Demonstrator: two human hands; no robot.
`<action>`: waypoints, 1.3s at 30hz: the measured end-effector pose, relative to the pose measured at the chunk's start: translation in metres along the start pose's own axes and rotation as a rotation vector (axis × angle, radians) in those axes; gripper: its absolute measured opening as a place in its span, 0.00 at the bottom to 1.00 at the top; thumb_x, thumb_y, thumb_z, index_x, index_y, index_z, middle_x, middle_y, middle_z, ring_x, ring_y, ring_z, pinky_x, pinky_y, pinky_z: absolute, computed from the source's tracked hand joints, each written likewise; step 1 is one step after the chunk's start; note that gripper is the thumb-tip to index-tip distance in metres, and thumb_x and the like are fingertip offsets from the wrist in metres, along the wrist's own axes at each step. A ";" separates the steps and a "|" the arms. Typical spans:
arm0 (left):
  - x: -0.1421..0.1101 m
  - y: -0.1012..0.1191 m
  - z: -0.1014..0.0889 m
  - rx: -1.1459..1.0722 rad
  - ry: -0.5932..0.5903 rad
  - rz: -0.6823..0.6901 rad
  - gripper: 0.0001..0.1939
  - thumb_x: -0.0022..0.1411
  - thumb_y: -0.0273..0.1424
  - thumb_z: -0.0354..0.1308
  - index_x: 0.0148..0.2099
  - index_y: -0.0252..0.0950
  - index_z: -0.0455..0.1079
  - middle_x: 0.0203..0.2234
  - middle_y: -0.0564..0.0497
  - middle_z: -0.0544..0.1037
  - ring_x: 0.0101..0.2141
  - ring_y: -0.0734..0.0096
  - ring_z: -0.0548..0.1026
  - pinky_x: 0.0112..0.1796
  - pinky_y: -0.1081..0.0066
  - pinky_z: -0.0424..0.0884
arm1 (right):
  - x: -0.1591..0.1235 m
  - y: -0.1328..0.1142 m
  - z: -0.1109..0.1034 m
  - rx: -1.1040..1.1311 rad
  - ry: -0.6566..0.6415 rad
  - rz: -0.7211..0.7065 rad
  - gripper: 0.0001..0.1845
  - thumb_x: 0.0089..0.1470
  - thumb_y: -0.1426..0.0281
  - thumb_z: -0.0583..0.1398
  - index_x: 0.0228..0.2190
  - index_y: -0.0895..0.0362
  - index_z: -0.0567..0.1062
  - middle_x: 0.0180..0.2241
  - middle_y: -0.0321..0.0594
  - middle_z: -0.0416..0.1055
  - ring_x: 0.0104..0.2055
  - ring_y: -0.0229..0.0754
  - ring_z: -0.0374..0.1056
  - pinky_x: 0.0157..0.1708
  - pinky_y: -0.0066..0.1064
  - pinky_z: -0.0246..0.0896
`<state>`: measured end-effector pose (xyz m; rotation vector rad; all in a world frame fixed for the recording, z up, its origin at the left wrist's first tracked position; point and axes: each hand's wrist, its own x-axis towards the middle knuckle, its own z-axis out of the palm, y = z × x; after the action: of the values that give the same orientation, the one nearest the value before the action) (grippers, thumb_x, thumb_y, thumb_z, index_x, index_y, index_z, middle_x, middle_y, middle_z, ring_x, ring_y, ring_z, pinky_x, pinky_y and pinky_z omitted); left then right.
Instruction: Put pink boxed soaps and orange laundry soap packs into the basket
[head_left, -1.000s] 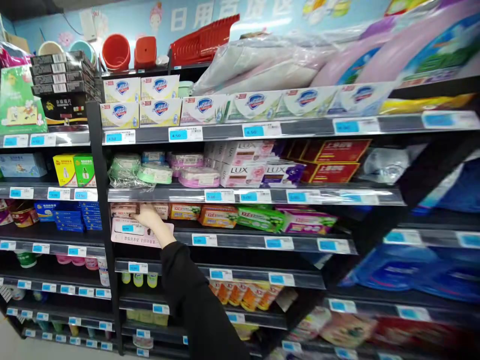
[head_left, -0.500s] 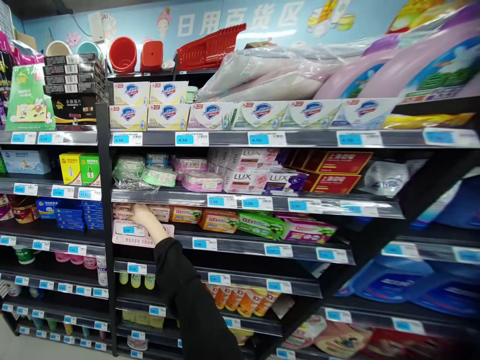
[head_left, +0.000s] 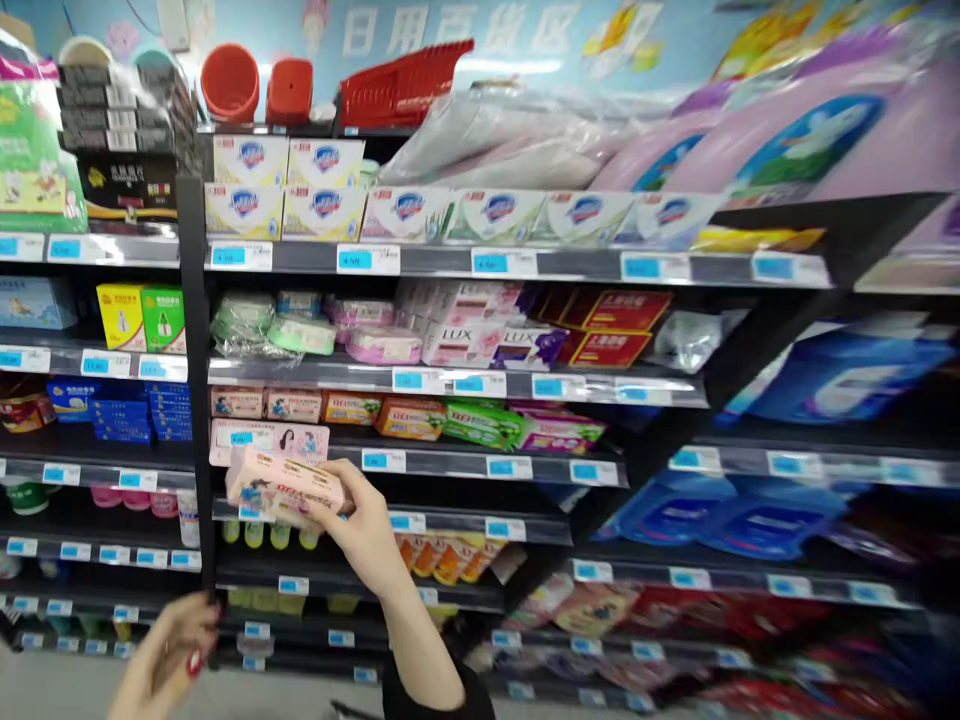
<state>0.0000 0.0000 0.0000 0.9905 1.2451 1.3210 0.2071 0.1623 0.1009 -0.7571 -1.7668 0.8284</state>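
One pink pkg (head_left: pixel 279 486) held in R hand (head_left: pixel 365 518), L hand (head_left: pixel 166 650) lower w/ thumb & fingers apart.

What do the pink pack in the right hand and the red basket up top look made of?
Pink pack: probably smooth plastic film or coated paper, given its printed faces and pale sheen; blur leaves which open.
Red basket: likely moulded plastic, slightly shiny, judging by its even colour and ribbed side.

plain black fabric sleeve (head_left: pixel 399 695) is covering the right arm, its edge is leaving the forearm and bare right hand (head_left: pixel 361 525) exposed, red nail polish (head_left: pixel 195 662) is coating visible nails of the bare left hand (head_left: pixel 161 652), blur is obscuring finer detail
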 end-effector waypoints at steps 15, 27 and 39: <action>-0.003 0.033 0.035 -0.206 -0.147 -0.169 0.23 0.51 0.37 0.65 0.48 0.34 0.67 0.34 0.46 0.78 0.29 0.66 0.75 0.25 0.71 0.74 | -0.124 -0.002 0.012 0.597 -0.130 0.648 0.22 0.50 0.52 0.62 0.42 0.52 0.67 0.34 0.36 0.67 0.33 0.37 0.63 0.30 0.24 0.57; -0.003 0.022 0.039 -0.236 -0.078 -0.203 0.27 0.51 0.35 0.65 0.51 0.29 0.63 0.32 0.44 0.79 0.27 0.70 0.75 0.24 0.72 0.73 | -0.150 0.020 0.023 0.550 0.017 0.742 0.24 0.49 0.51 0.62 0.41 0.54 0.68 0.36 0.39 0.70 0.35 0.39 0.65 0.32 0.25 0.60; -0.001 0.023 0.021 0.056 -0.119 0.232 0.21 0.40 0.22 0.69 0.38 0.48 0.77 0.33 0.54 0.81 0.36 0.67 0.78 0.37 0.74 0.73 | -0.147 0.014 0.016 0.527 0.006 0.242 0.18 0.39 0.69 0.71 0.36 0.48 0.79 0.36 0.38 0.73 0.39 0.42 0.71 0.38 0.29 0.68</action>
<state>0.0174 0.0033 0.0250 1.2651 1.1067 1.3879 0.2381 0.0497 0.0098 -0.6188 -1.3711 1.3824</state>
